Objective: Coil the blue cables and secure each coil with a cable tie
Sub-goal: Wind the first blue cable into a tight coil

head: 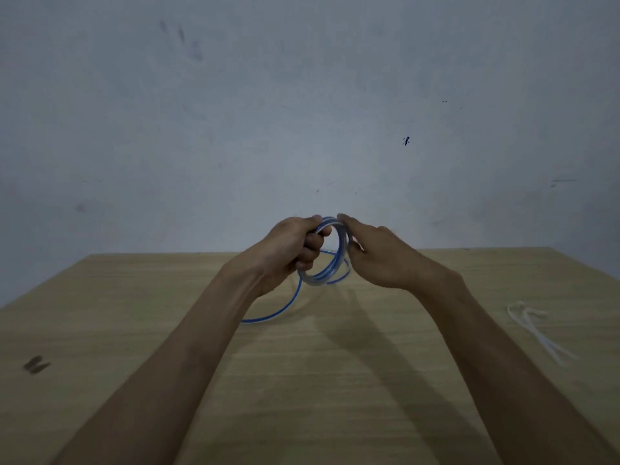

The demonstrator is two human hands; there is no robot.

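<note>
A blue cable [330,263] is wound into a small coil held in the air above the wooden table [302,380]. My left hand [295,250] grips the coil's left side with fingers curled round the loops. My right hand [375,256] pinches the coil's right side, index finger stretched along its top. A loose tail of the cable [278,312] hangs from the coil down to the table and ends left of centre. White cable ties [533,327] lie on the table at the right.
A small dark object [36,364] lies near the table's left edge. A plain grey wall [302,112] stands right behind the table's far edge.
</note>
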